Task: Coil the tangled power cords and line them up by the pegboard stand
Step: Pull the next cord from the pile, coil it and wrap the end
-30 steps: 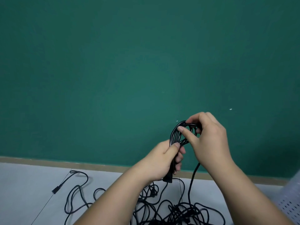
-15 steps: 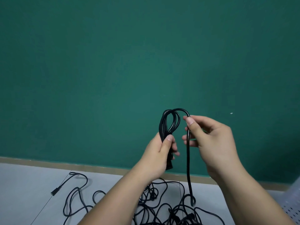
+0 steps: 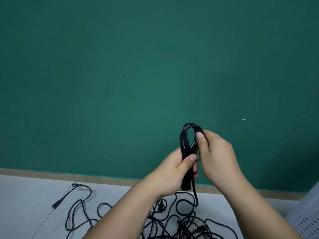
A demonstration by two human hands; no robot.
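Behind both hands, a green wall point(image 3: 120, 75) fills most of the view and meets a grey surface point(image 3: 25, 195) along a tan strip point(image 3: 86, 177). Below the hands, tangled cords point(image 3: 181, 221) sprawl on that surface, partly hidden by the forearms and cut off at the frame's lower edge. Right of the right hand point(image 3: 219, 159), only a corner of the white pegboard stand point(image 3: 303, 219) shows. The left hand point(image 3: 172, 173) is clamped round the lower part of a black coil point(image 3: 183, 144), thumb across the front. The right hand pinches the coil's upper loop; its fingers behind cannot be made out. A plug end point(image 3: 186, 186) pokes out beneath the left hand. Far left of it, a loose plug point(image 3: 55, 206) lies on the surface.
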